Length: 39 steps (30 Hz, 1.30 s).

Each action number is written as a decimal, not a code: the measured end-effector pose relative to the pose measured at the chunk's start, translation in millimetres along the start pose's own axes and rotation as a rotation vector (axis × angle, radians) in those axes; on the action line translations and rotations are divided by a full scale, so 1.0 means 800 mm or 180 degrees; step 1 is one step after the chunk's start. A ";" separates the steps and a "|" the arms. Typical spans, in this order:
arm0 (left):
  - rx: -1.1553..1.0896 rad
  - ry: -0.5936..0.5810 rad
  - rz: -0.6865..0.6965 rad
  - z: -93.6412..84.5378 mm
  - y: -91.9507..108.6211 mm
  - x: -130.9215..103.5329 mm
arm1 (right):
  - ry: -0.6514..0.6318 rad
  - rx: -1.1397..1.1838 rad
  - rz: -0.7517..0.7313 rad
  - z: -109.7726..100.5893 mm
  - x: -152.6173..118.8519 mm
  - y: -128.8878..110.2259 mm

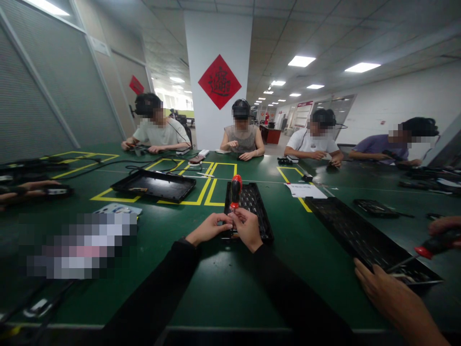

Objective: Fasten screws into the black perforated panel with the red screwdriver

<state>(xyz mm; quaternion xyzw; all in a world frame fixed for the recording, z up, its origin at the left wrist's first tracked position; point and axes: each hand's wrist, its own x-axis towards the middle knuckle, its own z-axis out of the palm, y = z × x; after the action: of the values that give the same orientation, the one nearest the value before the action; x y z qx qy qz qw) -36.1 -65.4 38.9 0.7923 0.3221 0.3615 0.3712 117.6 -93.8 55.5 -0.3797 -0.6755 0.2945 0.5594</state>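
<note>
A red-and-black screwdriver [236,193] stands nearly upright in front of me, handle up. My right hand [248,228] pinches it just below the handle. Close beside it, my left hand [212,228] has its thumb and fingertips pressed together at the shaft; what they hold is hidden. Under both hands lies a black plastic tray-like part [264,221], with many small shiny bits across its inside. The screwdriver's tip is hidden behind my fingers.
A shallow black tray [154,186] lies ahead to the left. To the right are a long black tray [355,235] and a paper sheet [306,191]. A neighbour's hand [396,293] steadies that tray while another [446,226] holds a screwdriver. Several people sit opposite.
</note>
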 end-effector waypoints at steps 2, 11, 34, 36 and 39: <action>-0.0002 0.0014 -0.0021 0.000 0.000 0.000 | -0.0018 -0.0033 -0.0040 -0.001 0.000 -0.001; -0.0038 0.0113 0.0029 0.005 0.004 -0.002 | 0.0035 -0.0218 -0.0115 -0.001 0.003 -0.002; 0.0130 -0.0052 0.0064 0.000 0.004 -0.001 | 0.0216 0.0401 0.0002 0.005 0.002 0.021; 0.0120 -0.0018 0.0090 0.002 0.005 -0.001 | 0.0182 0.0378 -0.0023 0.004 0.002 0.020; 0.0116 0.0093 0.0077 0.006 0.003 -0.001 | 0.0184 0.0164 -0.0076 0.002 0.003 0.017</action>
<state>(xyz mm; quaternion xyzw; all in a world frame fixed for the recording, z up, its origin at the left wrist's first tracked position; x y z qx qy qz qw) -32.2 -69.0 38.8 0.7974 0.3244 0.3716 0.3476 118.1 -84.6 45.4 -0.3654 -0.6557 0.2939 0.5917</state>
